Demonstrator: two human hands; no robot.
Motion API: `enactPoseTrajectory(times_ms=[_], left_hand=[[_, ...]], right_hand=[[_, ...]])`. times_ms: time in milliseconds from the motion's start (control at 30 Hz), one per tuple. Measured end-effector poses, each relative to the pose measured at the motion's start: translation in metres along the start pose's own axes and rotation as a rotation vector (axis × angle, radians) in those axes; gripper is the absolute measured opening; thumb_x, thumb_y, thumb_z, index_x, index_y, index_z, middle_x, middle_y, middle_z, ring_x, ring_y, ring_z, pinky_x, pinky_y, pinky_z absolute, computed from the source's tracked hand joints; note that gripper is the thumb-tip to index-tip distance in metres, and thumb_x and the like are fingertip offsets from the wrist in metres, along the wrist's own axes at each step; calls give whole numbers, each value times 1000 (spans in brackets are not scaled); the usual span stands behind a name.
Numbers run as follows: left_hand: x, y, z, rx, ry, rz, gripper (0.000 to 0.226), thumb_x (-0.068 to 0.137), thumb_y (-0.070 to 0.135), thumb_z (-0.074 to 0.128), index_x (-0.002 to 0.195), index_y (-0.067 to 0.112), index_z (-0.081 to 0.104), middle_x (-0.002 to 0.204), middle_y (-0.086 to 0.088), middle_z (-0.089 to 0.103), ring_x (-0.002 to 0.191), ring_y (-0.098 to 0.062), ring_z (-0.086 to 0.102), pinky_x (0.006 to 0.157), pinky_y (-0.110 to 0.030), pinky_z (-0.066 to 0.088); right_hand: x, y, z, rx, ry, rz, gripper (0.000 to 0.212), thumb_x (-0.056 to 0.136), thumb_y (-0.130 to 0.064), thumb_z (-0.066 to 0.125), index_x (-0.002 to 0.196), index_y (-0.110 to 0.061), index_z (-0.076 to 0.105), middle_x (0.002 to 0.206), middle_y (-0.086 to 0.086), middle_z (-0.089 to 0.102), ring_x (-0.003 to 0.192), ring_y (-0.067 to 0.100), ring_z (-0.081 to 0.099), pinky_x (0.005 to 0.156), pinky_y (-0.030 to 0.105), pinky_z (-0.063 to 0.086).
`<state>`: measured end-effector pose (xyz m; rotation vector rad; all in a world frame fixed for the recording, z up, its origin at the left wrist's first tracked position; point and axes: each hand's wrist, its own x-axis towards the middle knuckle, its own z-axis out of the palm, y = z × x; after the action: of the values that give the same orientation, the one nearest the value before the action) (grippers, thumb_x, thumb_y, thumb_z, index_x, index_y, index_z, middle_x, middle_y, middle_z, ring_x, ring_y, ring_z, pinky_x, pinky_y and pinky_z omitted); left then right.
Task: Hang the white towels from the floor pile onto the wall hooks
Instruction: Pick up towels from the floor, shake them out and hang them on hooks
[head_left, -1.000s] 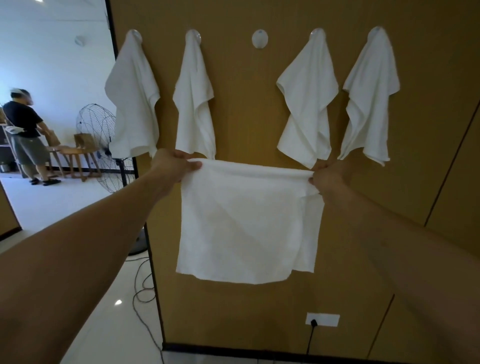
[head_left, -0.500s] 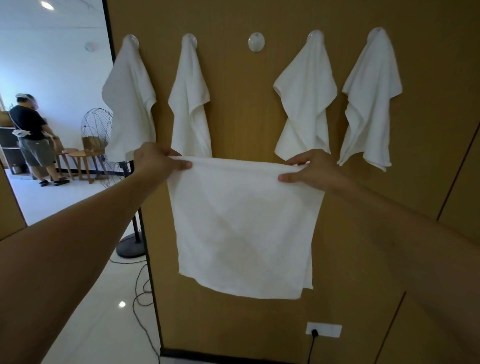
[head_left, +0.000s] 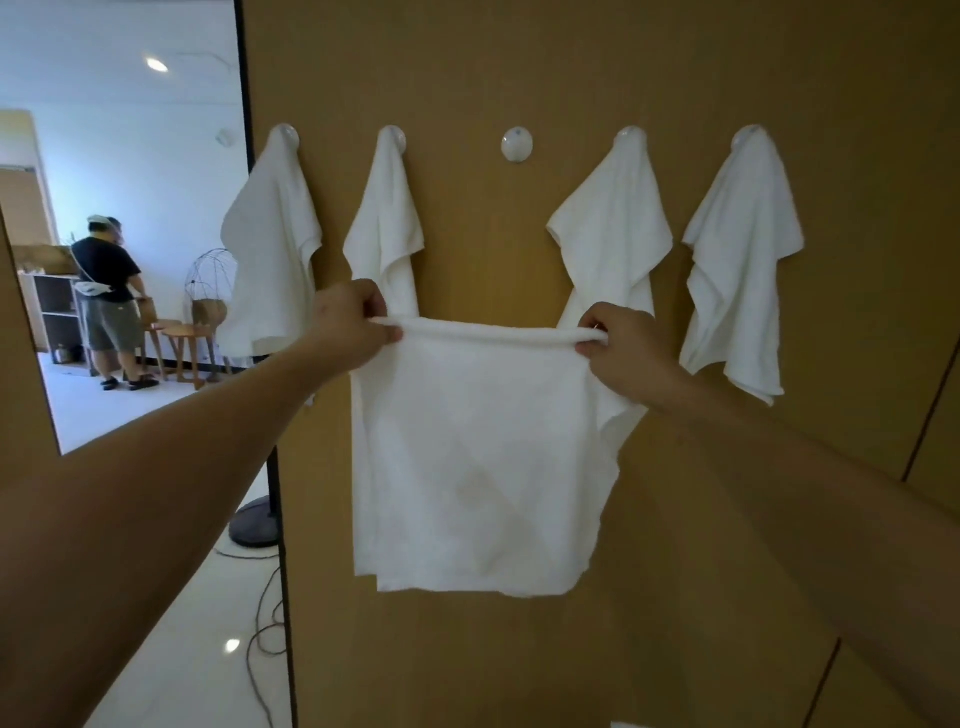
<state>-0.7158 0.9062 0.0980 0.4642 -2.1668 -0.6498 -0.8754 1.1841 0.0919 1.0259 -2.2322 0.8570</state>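
Both arms stretched forward toward the brown wall panel (head_left: 571, 78). Left hand (head_left: 353, 325) with fingers and thumb curled round the top left corner of a white towel (head_left: 478, 467); right hand (head_left: 621, 345) pinching the top right corner the same way. Top edge rolled into a thin cord and pulled nearly level between the two hands, rest of the cloth hanging flat, lower hem uneven and slightly folded at the right.

Above the held edge, a bare round hook (head_left: 517, 145), middle of a row of five. Left of it, a hung towel (head_left: 387, 228) whose lower part drops behind the left hand, and farther left another towel (head_left: 272, 249) at the panel's edge. Right of the bare hook, a third hung towel (head_left: 610, 244) partly covered by the right hand and the held cloth, then a fourth (head_left: 740, 265) hanging clear of both.

Past the panel's dark edge strip, a bright room: a person in a black shirt (head_left: 109, 301) standing turned away, wooden stools (head_left: 182, 343) just beside them, a standing fan's wire cage (head_left: 210, 275) partly hidden behind the leftmost towel, its round base (head_left: 254, 527) on the pale floor, and a cable (head_left: 265, 639) trailing along the floor near the panel's foot.
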Motion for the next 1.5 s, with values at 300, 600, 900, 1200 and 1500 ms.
enactPoseTrajectory(times_ms=[300,600,900,1200,1500], left_hand=[[72,12,1,297,10,350,47,80,-4,47,74,37,69,104,5,67,97,-19,59,84,-31,50],[198,33,-3,623,108,797,62,86,4,47,139,35,47,121,-2,41,106,-25,43,72,-37,47],[320,75,25,659,244,793,58,88,9,47,141,30,41,118,-9,38,97,-27,44,71,-37,41],[347,84,102,391,162,591,31,87,12,55,119,11,53,113,-10,53,93,-24,55,75,-35,48],[328,90,134,198,38,636,20,91,32,50,102,16,52,113,-8,50,99,-26,49,73,-29,39]], right_hand=[[78,-13,-8,-14,85,-87,16,87,-3,60,95,-17,57,83,4,64,74,20,61,66,36,53],[188,-6,-4,-709,202,-382,58,86,-13,53,136,-40,44,88,-4,38,66,15,39,57,27,29],[314,-12,-8,-798,329,-145,53,93,-17,40,136,-48,42,105,8,58,89,32,60,72,37,47],[345,11,31,-291,317,117,41,87,-30,44,121,-46,61,124,-12,65,107,20,61,79,32,45],[330,-5,58,457,149,196,23,89,-13,55,73,-19,70,73,3,70,78,27,67,72,40,56]])
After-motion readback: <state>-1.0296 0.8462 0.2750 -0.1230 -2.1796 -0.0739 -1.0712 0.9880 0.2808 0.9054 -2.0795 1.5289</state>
